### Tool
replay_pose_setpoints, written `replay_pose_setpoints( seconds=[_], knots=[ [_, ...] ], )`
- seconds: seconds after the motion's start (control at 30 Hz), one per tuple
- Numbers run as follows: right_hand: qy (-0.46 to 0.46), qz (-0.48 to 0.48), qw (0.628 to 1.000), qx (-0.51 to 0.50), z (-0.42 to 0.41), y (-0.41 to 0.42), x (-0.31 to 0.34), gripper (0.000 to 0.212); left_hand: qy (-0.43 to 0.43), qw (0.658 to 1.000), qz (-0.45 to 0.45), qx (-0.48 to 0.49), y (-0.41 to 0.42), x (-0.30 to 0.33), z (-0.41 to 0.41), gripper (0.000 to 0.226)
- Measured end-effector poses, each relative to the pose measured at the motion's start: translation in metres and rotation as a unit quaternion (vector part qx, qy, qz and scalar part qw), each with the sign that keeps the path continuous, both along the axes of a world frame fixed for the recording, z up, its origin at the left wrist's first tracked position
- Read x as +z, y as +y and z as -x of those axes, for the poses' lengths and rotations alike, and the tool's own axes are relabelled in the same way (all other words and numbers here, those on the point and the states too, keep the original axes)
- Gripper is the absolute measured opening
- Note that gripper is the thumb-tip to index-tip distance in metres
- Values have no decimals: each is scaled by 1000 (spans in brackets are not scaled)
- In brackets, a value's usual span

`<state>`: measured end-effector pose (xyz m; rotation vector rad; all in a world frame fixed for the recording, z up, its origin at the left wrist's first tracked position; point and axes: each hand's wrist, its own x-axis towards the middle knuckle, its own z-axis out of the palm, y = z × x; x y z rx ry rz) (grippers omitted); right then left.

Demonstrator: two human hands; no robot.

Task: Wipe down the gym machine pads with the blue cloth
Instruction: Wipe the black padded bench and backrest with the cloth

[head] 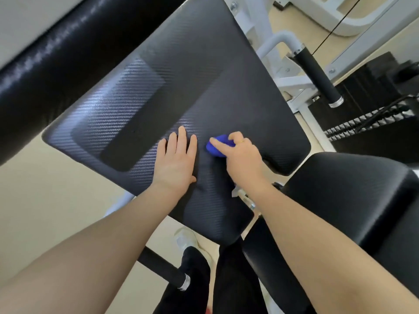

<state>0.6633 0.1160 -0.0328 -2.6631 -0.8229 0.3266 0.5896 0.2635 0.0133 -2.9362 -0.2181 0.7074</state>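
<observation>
A large black textured back pad (181,71) of a gym machine fills the middle of the view, tilted. My left hand (176,162) lies flat on its lower part, fingers spread, holding nothing. Just to its right, my right hand (240,155) presses a bunched blue cloth (217,147) against the pad, the cloth showing under the fingers. A smooth black seat pad (353,189) sits at the lower right, beside my right forearm.
A black padded roller (45,64) runs across the upper left. White machine frame (267,41) and a black grip handle (317,73) stand at the upper right, with a weight stack (371,91) behind. A lower black handle (165,268) and my dark-trousered legs are below.
</observation>
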Motion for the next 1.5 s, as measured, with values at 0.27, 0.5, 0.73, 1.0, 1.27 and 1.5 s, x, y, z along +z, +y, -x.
replay_pose_setpoints(
  seconds=[0.27,0.5,0.73,1.0,1.27,1.5],
  knots=[
    [13,-4,981,-196,-5,-6,-15,62,-28,1000,11,-7,3,-12,5,101],
    [32,-15,999,2,50,-21,-22,65,-22,999,16,-19,7,-8,4,102],
    [72,-2,971,-226,-24,-31,-27,57,-48,998,8,-43,14,-17,7,100],
    [39,77,996,-20,52,-30,-18,70,-39,999,-2,-14,7,-13,6,102],
    [11,-9,976,-215,-1,-16,-19,58,-46,999,-5,27,-7,-19,5,85],
    [1,-23,1000,11,12,3,-1,35,-45,998,18,51,-5,-16,6,89]
  ],
)
